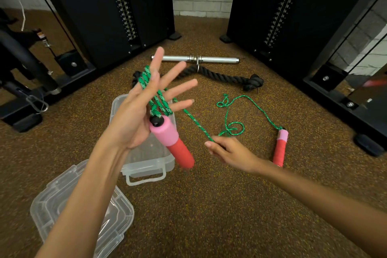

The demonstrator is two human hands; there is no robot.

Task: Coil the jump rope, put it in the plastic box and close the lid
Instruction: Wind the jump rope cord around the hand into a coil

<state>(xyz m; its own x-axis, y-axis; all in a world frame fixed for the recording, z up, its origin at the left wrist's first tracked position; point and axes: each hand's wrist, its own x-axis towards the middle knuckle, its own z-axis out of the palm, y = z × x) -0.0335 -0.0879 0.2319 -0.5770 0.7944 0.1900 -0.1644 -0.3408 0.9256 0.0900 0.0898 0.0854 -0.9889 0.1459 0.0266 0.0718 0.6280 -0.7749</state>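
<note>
Clear plastic is what the loose lid (83, 211) is made of, and it lies flat on the brown speckled floor (209, 205) at the bottom left, partly under the left arm. Just past it sits the see-through plastic box (150, 163), open on top, with its handle facing the person.

The left hand (138, 115) is held up above the box, palm turned sideways, with the fingers spread wide apart. A few loops of the green braided jump rope (160, 100) are wound around this hand. One pink and red foam handle (173, 140) hangs down from the loops, next to the palm, over the box.

From the loops the rope runs down and to the right in a straight line to the right hand (230, 153). That hand is low and pinches the rope between thumb and fingertips. Beyond it the rope lies loose and curly on the floor and ends at the second pink and red handle (280, 148), which rests on the floor.

Farther back lie a thick black rope (226, 76) and a silver metal bar (217, 60), between two black weight machines (278, 10).
</note>
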